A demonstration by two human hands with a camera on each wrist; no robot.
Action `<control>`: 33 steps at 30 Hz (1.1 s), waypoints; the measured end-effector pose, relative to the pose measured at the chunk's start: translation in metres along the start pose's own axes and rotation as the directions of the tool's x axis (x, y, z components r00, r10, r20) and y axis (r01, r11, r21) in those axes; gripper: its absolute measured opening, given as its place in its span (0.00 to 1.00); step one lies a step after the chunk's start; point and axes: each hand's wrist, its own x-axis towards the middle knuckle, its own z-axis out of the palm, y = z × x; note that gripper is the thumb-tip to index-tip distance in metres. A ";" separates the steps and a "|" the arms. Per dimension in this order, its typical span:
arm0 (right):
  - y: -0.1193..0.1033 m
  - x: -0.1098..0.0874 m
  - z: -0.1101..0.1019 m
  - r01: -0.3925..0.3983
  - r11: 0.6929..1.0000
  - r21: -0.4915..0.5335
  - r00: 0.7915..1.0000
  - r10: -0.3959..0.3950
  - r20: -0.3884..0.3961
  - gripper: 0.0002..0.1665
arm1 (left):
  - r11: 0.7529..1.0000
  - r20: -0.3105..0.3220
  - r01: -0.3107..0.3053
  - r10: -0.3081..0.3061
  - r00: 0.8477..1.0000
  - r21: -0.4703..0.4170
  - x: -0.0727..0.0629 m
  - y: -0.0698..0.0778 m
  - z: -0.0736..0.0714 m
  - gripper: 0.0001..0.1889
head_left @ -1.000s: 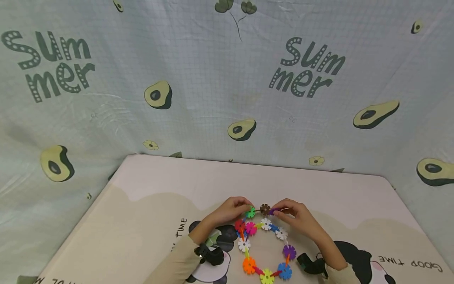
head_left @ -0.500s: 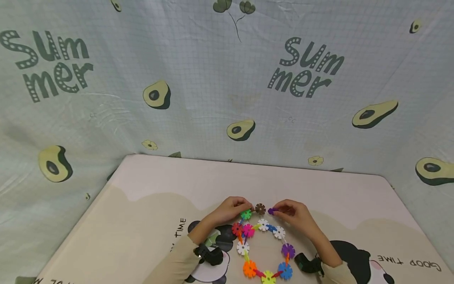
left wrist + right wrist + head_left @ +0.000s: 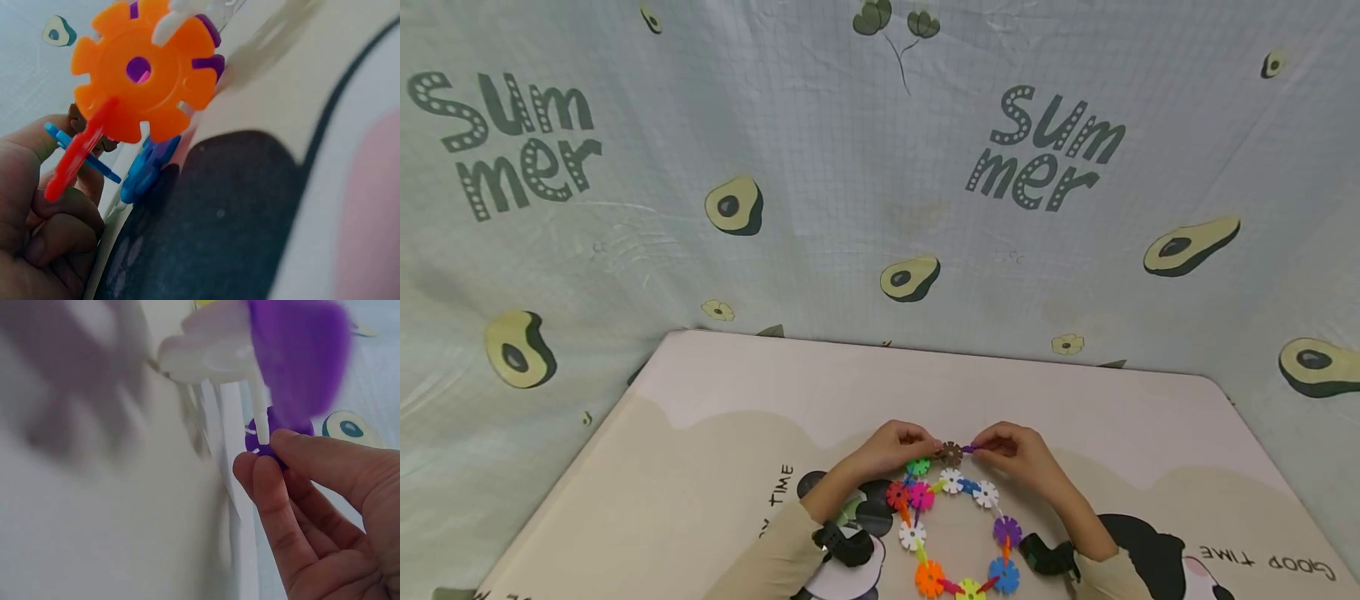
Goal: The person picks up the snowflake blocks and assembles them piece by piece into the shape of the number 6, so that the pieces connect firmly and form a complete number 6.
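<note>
Slotted plastic snowflake discs in many colours are linked into a ring, with a branch of further discs at its upper left. Thumb and fingers of my left hand (image 3: pixel 891 450) pinch the left side of a brown snowflake disc (image 3: pixel 952 454), just above a green disc (image 3: pixel 918 467). My right hand (image 3: pixel 1018 454) pinches a purple snowflake disc (image 3: pixel 294 428) between thumb and fingertips. Turned edge-on, that disc meets the brown one's right edge in the head view. An orange disc (image 3: pixel 147 69) of the ring partly hides the left fingertips in the left wrist view.
Near me, the ring continues through a blue disc (image 3: pixel 1004 575) and a yellow disc (image 3: pixel 971 590). Printed pandas and lettering mark the pale tabletop (image 3: pixel 737 483). Behind it hangs a curtain (image 3: pixel 820 167) with avocado prints. Black straps (image 3: pixel 1048 557) circle both wrists.
The purple disc was by the brown disc, then apart from it, and is now against its right edge. My left fingers have shifted from beside the green disc to the brown one.
</note>
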 end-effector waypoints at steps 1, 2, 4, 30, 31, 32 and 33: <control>0.000 0.000 0.000 0.001 1.000 0.003 1.000 -0.001 0.005 0.05 | 1.000 -0.004 -0.002 0.002 1.000 0.001 0.000 0.000 0.001 0.12; 0.001 0.000 0.001 0.000 1.000 0.010 1.000 0.000 0.011 0.04 | 1.000 -0.009 -0.003 0.003 1.000 0.002 0.000 0.000 0.001 0.12; 0.001 0.000 0.002 0.008 1.000 0.020 1.000 -0.008 0.017 0.05 | 1.000 -0.024 0.000 0.000 1.000 0.004 -0.001 0.002 0.003 0.11; 0.002 0.001 0.006 0.268 0.962 -0.046 0.962 -0.270 -0.050 0.11 | 1.000 -0.050 0.003 -0.003 0.999 0.012 -0.001 -0.001 0.007 0.11; 0.002 0.002 0.007 0.266 0.963 -0.048 0.962 -0.269 -0.050 0.10 | 1.000 -0.051 0.003 -0.002 0.999 0.016 -0.001 -0.001 0.007 0.11; 0.001 0.002 0.007 0.262 0.964 -0.048 0.963 -0.264 -0.051 0.10 | 1.000 -0.050 0.003 -0.002 0.999 0.019 -0.001 -0.001 0.007 0.11; 0.001 0.002 0.008 0.258 0.965 -0.044 0.964 -0.260 -0.049 0.10 | 1.000 -0.048 0.003 -0.002 0.999 0.020 -0.001 -0.001 0.007 0.11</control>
